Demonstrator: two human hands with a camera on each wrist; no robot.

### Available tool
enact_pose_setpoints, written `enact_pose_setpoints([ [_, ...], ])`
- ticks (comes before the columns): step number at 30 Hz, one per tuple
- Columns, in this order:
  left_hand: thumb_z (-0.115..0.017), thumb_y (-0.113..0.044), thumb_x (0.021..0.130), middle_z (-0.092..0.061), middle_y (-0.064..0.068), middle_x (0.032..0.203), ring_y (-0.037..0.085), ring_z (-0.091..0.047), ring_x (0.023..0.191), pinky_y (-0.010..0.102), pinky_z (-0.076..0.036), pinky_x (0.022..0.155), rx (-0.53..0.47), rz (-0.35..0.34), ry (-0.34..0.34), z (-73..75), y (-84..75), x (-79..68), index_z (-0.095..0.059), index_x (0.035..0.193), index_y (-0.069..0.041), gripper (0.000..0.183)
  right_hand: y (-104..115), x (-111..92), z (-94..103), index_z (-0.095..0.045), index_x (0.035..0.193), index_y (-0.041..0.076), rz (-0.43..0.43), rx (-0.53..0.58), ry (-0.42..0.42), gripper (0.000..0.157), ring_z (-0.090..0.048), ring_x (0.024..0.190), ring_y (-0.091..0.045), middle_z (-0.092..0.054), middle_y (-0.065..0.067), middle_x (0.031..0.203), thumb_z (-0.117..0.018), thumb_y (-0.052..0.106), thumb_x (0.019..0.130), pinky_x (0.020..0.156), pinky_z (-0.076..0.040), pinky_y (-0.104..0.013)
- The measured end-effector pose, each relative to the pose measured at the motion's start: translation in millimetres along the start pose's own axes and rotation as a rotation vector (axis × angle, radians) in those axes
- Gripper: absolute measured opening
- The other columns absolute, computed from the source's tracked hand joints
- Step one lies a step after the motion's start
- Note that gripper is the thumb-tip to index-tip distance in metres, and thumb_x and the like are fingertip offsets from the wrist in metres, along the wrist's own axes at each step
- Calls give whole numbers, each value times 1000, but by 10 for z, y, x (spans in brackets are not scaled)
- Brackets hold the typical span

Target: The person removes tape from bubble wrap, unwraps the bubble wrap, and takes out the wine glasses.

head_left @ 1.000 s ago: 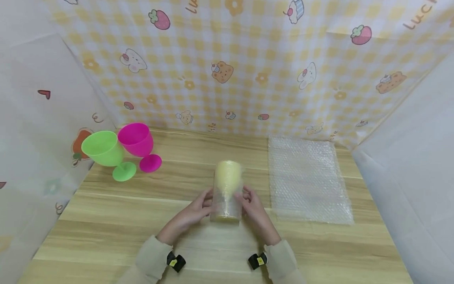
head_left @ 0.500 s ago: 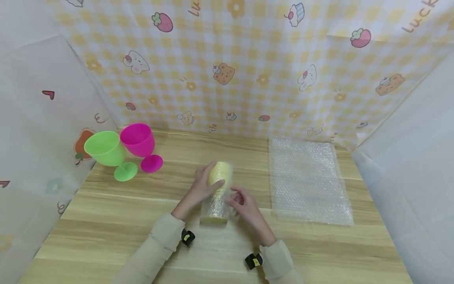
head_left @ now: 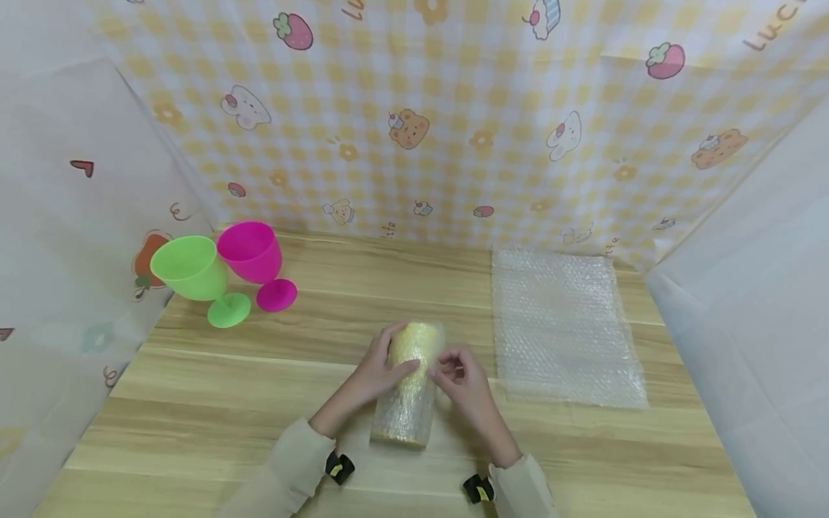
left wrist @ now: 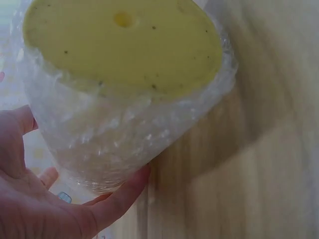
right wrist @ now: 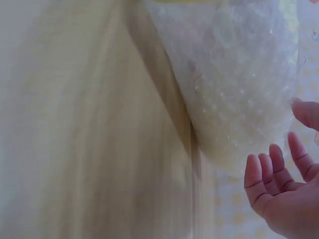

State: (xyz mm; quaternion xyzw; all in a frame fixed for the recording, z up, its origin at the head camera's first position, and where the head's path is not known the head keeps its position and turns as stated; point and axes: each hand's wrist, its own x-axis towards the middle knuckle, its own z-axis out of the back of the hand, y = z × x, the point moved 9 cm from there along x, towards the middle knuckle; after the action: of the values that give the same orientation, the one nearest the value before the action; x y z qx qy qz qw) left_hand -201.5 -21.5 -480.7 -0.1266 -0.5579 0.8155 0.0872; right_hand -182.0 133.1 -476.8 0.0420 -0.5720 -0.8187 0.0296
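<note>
A yellow goblet wrapped in bubble wrap (head_left: 408, 403) is tilted at the front middle of the table, its bowl pointing away. In the left wrist view, the yellow underside of its foot (left wrist: 124, 50) faces the camera. My left hand (head_left: 378, 370) grips the wrapped bowl, thumb across the front and fingers round the far side. On the other side my right hand (head_left: 468, 381) has bent fingers right at the edge of the wrap. The right wrist view shows its thumb (right wrist: 305, 112) at the wrap (right wrist: 234, 84), with a gap between thumb and fingertips.
A green goblet (head_left: 191, 270) and a pink goblet (head_left: 251, 252) stand at the back left of the wooden table (head_left: 214, 403). At the right lies a flat sheet of bubble wrap (head_left: 563, 331). A checked cloth (head_left: 363, 93) hangs behind.
My left hand has gone from the lower side of the wrapped goblet up to its bowl. The goblet has tilted and come closer to me. My right hand stays beside the wrap.
</note>
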Motion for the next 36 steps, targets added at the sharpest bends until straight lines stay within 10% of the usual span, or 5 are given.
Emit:
enact_pose_setpoints([
  [18,-66,-35,84,-34,18,140,38,-36,128,57,-38,100,230,-108,-70,-62,-222,-233,-38,134,-7,64,321,-203,22,-61,97,7,284,-136,-94,13,-53,83,-11,-58,-2,92,-65,12,86,73,-49,-26],
  [28,-66,-43,82,-37,14,132,33,-40,113,37,-51,74,449,-167,-93,-254,-396,-223,-41,131,-9,65,416,-147,84,-63,90,8,143,-423,-112,20,-53,85,-15,-58,0,87,-71,24,81,77,-50,-33],
  [36,-67,-44,79,-36,12,129,30,-41,106,25,-45,63,522,-154,-72,-335,-442,-192,-40,131,-10,67,370,-134,213,-66,86,6,87,-426,-88,7,-57,84,-17,-63,-3,87,-67,12,83,79,-51,-33],
])
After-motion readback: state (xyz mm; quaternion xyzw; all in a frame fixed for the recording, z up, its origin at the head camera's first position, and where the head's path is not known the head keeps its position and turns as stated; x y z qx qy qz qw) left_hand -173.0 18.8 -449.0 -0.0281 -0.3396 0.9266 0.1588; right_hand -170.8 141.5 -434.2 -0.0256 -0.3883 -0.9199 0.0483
